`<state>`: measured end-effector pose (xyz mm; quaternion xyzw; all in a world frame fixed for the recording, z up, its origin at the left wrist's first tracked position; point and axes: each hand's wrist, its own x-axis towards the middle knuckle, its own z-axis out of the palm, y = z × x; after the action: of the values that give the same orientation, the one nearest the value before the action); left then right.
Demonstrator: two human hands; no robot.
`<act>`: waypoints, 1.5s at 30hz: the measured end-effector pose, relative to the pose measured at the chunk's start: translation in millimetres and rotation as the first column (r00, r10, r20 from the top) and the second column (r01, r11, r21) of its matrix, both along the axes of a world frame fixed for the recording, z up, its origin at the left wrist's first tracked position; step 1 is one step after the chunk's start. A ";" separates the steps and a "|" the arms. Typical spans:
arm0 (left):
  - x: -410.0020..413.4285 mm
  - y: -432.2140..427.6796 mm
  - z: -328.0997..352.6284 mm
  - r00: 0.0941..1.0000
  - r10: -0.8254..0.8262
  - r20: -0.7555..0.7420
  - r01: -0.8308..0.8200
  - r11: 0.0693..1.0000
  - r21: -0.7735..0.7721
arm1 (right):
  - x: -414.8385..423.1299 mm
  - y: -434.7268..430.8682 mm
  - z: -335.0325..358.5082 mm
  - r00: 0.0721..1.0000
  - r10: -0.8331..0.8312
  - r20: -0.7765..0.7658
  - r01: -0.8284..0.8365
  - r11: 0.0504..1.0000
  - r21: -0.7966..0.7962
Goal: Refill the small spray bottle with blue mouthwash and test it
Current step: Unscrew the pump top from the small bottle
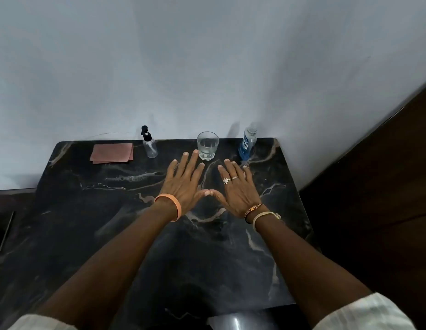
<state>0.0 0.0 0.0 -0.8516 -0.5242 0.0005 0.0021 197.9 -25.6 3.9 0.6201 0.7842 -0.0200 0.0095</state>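
Head camera looks down on a dark marble table (pixel 88 210) set against a pale wall. Both hands lie flat with fingers straight and spread, holding nothing; the left hand (pixel 183 181) and right hand (pixel 235 189) meet at the thumb tips. Along the far edge stand a small spray bottle (pixel 149 145) with a black nozzle, a glass of water (pixel 208 146) and a blue mouthwash bottle (pixel 247 144). A folded pink cloth (pixel 112 152) lies left of the spray bottle.
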 end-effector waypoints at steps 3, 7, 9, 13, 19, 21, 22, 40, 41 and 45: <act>0.9 -4.2 -6.1 0.999 0.009 -0.037 -0.009 1.000 -0.021 | 0.3 -4.7 -10.2 1.000 -0.011 0.000 0.011 1.000 0.000; 0.5 -12.0 -22.5 1.000 -0.001 -0.020 0.000 0.999 -0.050 | 0.0 -12.9 -27.2 1.000 -0.005 -0.006 0.005 1.000 -0.020; -0.3 -15.2 -29.9 1.000 0.010 -0.014 -0.011 0.996 -0.089 | -1.5 -16.6 -33.2 1.000 -0.004 -0.023 0.003 0.999 -0.041; -5.0 -26.6 -46.5 0.999 0.031 0.022 -0.028 0.992 -0.122 | -9.0 -26.8 -46.5 0.999 0.002 -0.037 -0.005 0.998 -0.069; -20.8 -41.7 -67.2 0.996 0.067 0.057 -0.056 0.984 -0.172 | -26.7 -35.1 -60.5 0.997 0.028 -0.072 -0.035 0.995 -0.098; -28.1 -43.9 -73.1 0.996 0.074 0.040 -0.065 0.980 -0.189 | -33.3 -37.8 -67.2 0.997 0.035 -0.075 -0.042 0.994 -0.098; -31.1 -45.7 -75.4 0.996 0.080 0.044 -0.069 0.977 -0.202 | -36.4 -39.5 -70.2 0.996 0.035 -0.079 -0.042 0.994 -0.099; -146.5 -41.2 -90.5 0.935 0.278 0.219 -0.132 0.848 -0.514 | -158.3 -25.8 -104.3 0.978 0.069 -0.198 -0.109 0.974 -0.200; -153.3 -35.1 -90.4 0.936 0.268 0.227 -0.121 0.853 -0.508 | -162.6 -20.7 -104.7 0.977 0.069 -0.200 -0.109 0.975 -0.195; -176.7 -1.5 -89.1 0.922 0.279 0.270 -0.124 0.870 -0.478 | -176.9 11.4 -101.4 0.962 0.040 -0.271 -0.084 0.985 -0.152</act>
<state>-176.7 -1.5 -89.1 -0.7560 -0.5895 -0.0201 -0.2838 21.0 -14.2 -97.5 0.5841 0.7931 -0.1666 -0.0453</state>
